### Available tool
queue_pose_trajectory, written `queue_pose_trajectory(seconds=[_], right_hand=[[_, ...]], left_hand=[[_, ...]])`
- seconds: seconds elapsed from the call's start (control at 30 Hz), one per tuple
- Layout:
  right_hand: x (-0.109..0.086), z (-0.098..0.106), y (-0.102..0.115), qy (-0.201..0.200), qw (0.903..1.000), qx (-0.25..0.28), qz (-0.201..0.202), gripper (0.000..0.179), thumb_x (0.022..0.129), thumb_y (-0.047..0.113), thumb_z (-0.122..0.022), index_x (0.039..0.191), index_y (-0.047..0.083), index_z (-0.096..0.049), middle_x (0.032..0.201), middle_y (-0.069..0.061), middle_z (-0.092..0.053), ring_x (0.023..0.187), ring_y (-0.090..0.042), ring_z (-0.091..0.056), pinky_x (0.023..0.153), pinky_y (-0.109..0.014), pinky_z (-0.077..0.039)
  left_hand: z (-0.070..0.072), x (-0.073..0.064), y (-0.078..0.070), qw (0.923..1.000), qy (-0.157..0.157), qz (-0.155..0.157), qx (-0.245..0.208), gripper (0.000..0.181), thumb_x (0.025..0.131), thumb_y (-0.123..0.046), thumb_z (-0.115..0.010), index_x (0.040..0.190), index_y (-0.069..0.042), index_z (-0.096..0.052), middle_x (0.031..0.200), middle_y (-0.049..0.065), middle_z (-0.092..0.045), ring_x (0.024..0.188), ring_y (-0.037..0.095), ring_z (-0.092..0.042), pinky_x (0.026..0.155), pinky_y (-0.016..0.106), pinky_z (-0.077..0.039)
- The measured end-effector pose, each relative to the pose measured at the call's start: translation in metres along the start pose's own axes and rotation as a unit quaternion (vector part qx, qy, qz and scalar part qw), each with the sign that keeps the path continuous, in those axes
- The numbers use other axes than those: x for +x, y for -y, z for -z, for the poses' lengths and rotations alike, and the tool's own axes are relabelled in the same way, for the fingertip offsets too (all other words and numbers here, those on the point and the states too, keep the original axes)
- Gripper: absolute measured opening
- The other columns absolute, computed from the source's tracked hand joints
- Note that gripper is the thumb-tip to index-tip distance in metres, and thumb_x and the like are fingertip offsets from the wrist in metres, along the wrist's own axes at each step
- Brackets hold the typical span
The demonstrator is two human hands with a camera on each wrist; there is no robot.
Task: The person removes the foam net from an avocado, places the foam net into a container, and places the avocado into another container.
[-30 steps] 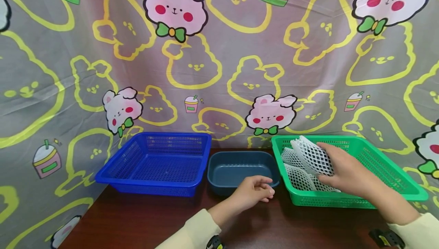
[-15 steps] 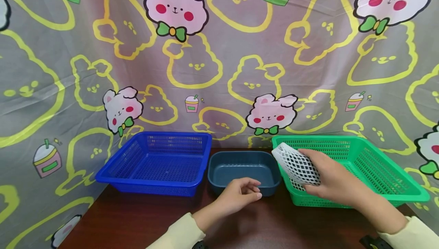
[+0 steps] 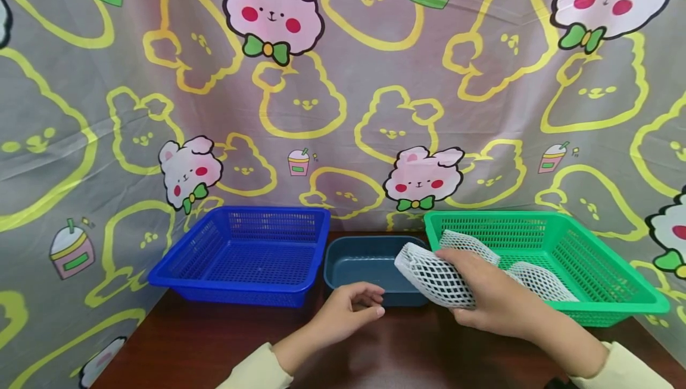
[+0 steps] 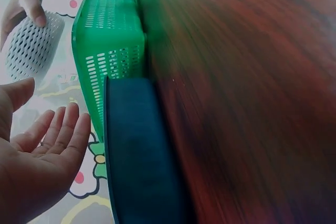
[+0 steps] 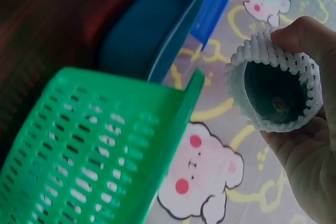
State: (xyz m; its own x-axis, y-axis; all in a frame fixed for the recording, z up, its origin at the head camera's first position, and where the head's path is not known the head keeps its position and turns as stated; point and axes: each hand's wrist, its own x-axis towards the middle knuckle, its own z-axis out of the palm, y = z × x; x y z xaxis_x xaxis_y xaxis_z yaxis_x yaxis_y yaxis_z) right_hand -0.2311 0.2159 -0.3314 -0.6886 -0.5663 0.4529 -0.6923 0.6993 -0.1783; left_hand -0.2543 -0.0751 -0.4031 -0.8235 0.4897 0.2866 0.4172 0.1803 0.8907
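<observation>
My right hand point(image 3: 495, 293) grips a fruit in a white foam net point(image 3: 436, 276), just in front of the green basket's left end. The right wrist view looks into the open end of the net point(image 5: 270, 85), where a dark green, rounded fruit point(image 5: 270, 98) with a brownish spot shows. Fingers loosely bent and holding nothing, my left hand point(image 3: 345, 314) hovers before the dark teal tub point(image 3: 343, 288); its palm point(image 4: 44, 174) faces up in the left wrist view. Inside the green basket point(image 3: 616, 308) lie more white foam nets point(image 3: 541, 282), partly hidden by my right hand.
A blue perforated basket point(image 3: 241, 291) stands left of the teal tub, with nothing seen in it. All three containers stand in a row on the dark wooden table point(image 3: 214, 341). Behind them hangs a patterned cloth point(image 3: 343, 156).
My right hand has carried the netted fruit from above the green basket leftward and down, to the front right of the teal tub. My left hand has drawn back to the left.
</observation>
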Motion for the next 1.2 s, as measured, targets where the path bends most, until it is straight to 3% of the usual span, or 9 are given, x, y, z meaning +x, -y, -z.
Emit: queue_pose_trajectory(seconds=[0.27, 0.57, 1.07, 1.2], right_hand=[[0.001, -0.016, 0.011, 0.037, 0.9992, 0.017, -0.002, 0.085, 0.067, 0.022, -0.087, 0.139, 0.012, -0.042, 0.131, 0.003, -0.050, 0.113, -0.012, -0.049, 0.091, -0.042, -0.050], [0.002, -0.040, 0.019, 0.068, 0.9949, 0.069, 0.028, 0.089, 0.064, 0.012, -0.088, 0.140, 0.015, -0.041, 0.134, 0.006, -0.048, 0.116, -0.012, -0.048, 0.093, -0.039, -0.049], [0.003, -0.074, 0.022, 0.142, 0.9792, 0.134, 0.056, 0.089, 0.070, 0.012, -0.085, 0.144, 0.021, -0.036, 0.135, 0.004, -0.047, 0.118, -0.013, -0.048, 0.099, -0.039, -0.045], [0.003, -0.082, 0.022, 0.169, 0.9711, 0.161, 0.048, 0.086, 0.071, 0.013, -0.083, 0.143, 0.023, -0.036, 0.134, 0.004, -0.047, 0.117, -0.012, -0.047, 0.099, -0.037, -0.044]], left_hand=[[0.010, -0.011, -0.001, 0.9998, -0.008, -0.011, 0.014, 0.026, 0.089, -0.011, -0.070, 0.114, -0.003, -0.067, 0.102, 0.005, -0.069, 0.092, 0.014, -0.065, 0.080, 0.027, -0.053], [0.019, -0.024, 0.004, 0.9988, -0.021, -0.031, 0.030, 0.025, 0.088, -0.008, -0.071, 0.112, -0.001, -0.067, 0.102, 0.012, -0.069, 0.091, 0.019, -0.066, 0.078, 0.028, -0.054], [0.034, -0.040, 0.018, 0.9968, -0.034, -0.023, 0.069, 0.021, 0.089, -0.009, -0.071, 0.108, 0.000, -0.068, 0.100, 0.010, -0.068, 0.088, 0.014, -0.064, 0.074, 0.028, -0.054], [0.035, -0.043, 0.021, 0.9959, -0.034, -0.014, 0.083, 0.021, 0.089, -0.011, -0.070, 0.107, 0.000, -0.068, 0.100, 0.010, -0.068, 0.087, 0.013, -0.064, 0.074, 0.027, -0.054]])
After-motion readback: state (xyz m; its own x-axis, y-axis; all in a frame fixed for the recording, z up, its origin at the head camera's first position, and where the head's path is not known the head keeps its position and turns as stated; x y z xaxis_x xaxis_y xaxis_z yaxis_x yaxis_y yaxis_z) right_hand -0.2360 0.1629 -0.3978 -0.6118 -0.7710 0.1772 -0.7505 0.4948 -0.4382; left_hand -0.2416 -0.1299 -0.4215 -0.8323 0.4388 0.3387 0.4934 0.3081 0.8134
